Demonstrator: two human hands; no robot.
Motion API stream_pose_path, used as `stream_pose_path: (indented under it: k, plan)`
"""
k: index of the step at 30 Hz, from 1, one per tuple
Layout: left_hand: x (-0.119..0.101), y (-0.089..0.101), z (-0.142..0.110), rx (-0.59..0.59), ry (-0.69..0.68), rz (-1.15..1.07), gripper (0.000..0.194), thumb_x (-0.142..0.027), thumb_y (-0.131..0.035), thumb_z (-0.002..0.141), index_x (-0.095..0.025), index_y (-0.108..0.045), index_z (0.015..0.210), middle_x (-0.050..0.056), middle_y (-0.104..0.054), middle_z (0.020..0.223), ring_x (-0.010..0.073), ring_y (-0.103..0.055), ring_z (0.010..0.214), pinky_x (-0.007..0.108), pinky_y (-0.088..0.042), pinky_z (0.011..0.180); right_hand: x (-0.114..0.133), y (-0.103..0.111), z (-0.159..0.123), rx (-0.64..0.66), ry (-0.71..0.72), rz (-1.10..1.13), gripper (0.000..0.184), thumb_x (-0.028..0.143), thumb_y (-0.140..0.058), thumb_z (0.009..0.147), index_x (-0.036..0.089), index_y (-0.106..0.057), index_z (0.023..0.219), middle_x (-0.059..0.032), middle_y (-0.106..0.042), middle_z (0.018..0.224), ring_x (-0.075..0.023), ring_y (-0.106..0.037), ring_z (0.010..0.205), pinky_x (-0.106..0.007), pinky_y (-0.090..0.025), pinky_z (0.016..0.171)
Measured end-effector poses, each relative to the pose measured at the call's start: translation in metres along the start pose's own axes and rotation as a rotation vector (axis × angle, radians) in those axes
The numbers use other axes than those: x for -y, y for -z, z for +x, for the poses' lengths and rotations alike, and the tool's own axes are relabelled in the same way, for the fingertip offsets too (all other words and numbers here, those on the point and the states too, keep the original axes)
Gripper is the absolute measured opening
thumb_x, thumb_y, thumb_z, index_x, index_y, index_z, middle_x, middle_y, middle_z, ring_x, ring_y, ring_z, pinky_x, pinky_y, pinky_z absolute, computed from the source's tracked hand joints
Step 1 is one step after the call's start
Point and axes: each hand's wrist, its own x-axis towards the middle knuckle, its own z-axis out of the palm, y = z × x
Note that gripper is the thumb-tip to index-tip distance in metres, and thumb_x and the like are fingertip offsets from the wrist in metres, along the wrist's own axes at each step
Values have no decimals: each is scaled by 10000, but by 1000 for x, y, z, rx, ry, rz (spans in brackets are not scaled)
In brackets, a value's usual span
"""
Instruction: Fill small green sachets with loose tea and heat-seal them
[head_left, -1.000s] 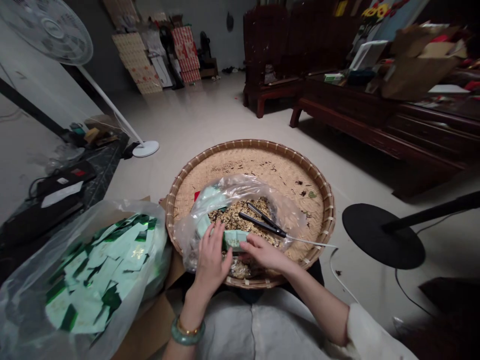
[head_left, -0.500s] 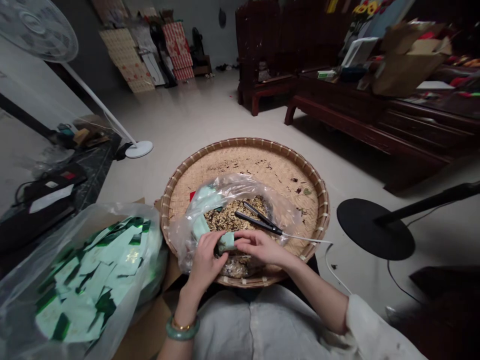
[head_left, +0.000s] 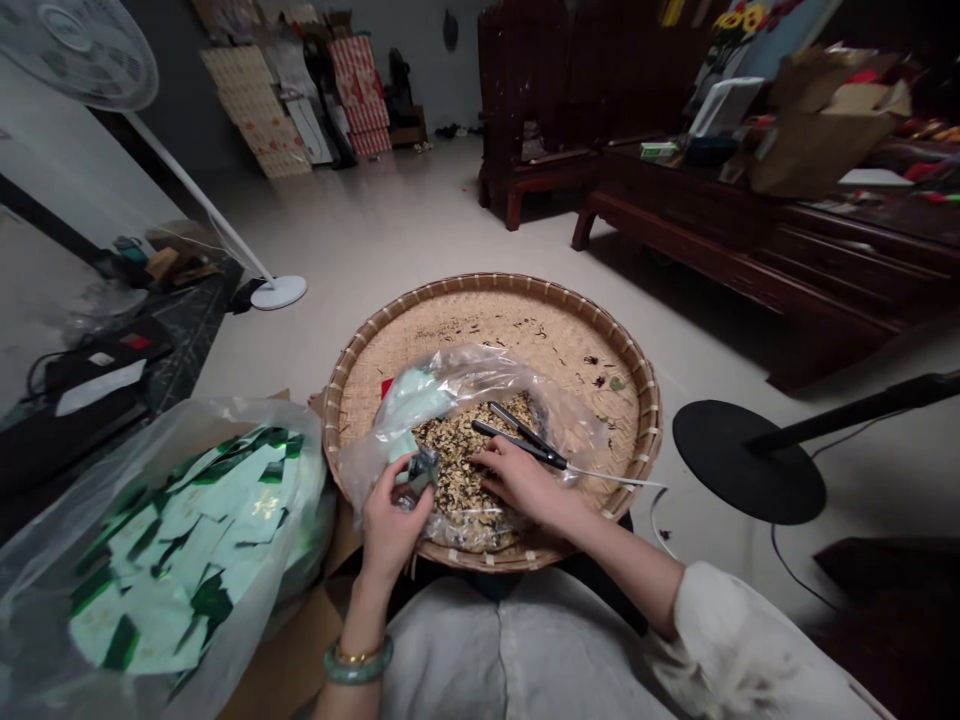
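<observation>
My left hand [head_left: 396, 520] grips a small foil sachet [head_left: 421, 470], its dark shiny side showing between thumb and fingers. My right hand [head_left: 525, 487] has its fingers curled at the loose dried tea-like mix [head_left: 454, 455] of pale and dark bits. That mix lies in a clear plastic bag [head_left: 559, 400], which rests in a round woven bamboo tray [head_left: 487, 290]. A black hair straightener [head_left: 525, 440] with a white cord lies on the mix, jaws apart, just beyond my right hand. Pale green sachets [head_left: 409, 395] sit at the bag's left side.
On the left, a large plastic bag [head_left: 300, 430] holds many green sachets [head_left: 202, 545] over cardboard. A white standing fan [head_left: 277, 292] is behind it. To the right are a round black stand base [head_left: 750, 462] and dark wooden furniture [head_left: 675, 215].
Both hands were together on a pale green sachet. My left hand has turned its sachet and drawn slightly left, while my right hand has let go and moved onto the mix.
</observation>
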Motion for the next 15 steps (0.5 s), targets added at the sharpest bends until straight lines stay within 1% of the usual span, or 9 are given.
stream_pose_path:
  k: [2,3,4,6,8,9,10,12,15]
  plan:
    - [1,-1,0,-8,21,-14,432,-298,-633,722,-164,-578,1129,99,-659,1086,204,-667,861,340,-553,797,5,1,10,23,-9,-53,208,134,-569,842,174,-651,1029,-80,-561,978,-186,-578,897,-309,-469,818]
    - [1,-1,0,-10,23,-14,433,-300,-633,720,-162,-579,1127,102,-660,1085,204,-666,860,340,-554,796,8,3,15,31,-11,-82,218,152,-571,846,180,-643,1049,-82,-566,984,-193,-573,917,-311,-467,820]
    - [1,-1,0,-11,22,-12,432,-300,-633,721,-161,-580,1127,102,-661,1083,204,-666,860,340,-554,796,11,4,20,37,-15,-116,267,186,-594,838,188,-621,1103,-93,-568,1026,-213,-560,967,-321,-467,828]
    - [1,-1,0,-13,14,-6,426,-299,-630,723,-166,-583,1125,99,-665,1079,202,-665,857,337,-554,791,18,8,28,54,-29,-202,504,285,-675,782,201,-525,1256,-133,-535,1173,-278,-508,1089,-363,-472,844]
    - [0,-2,0,-16,9,7,424,-300,-632,722,-171,-586,1123,92,-675,1058,196,-668,828,332,-556,776,25,10,37,97,-48,-277,765,359,-745,702,206,-401,1368,-168,-479,1280,-336,-470,1150,-406,-486,833]
    - [0,-2,0,-20,6,14,424,-299,-634,719,-173,-588,1122,87,-680,1045,192,-670,807,329,-557,766,28,11,41,126,-58,-304,837,380,-762,676,208,-364,1391,-178,-472,1291,-351,-479,1145,-418,-494,819]
    - [0,-2,0,-23,2,20,425,-297,-636,716,-176,-590,1120,82,-684,1034,188,-672,787,325,-559,756,31,12,46,161,-67,-323,860,395,-772,658,214,-361,1392,-178,-482,1281,-355,-502,1124,-420,-502,802]
    - [-1,-3,0,-34,-9,24,422,-290,-639,710,-182,-595,1116,73,-689,1020,181,-674,760,316,-560,739,36,12,56,238,-83,-348,791,409,-780,640,231,-440,1331,-159,-528,1221,-337,-570,1045,-401,-514,768]
    - [-2,-3,1,-36,-31,24,404,-281,-632,714,-188,-601,1107,65,-691,1013,176,-677,754,303,-559,731,38,14,64,325,-74,-368,548,374,-766,662,226,-586,1159,-122,-589,1112,-285,-644,913,-353,-518,733]
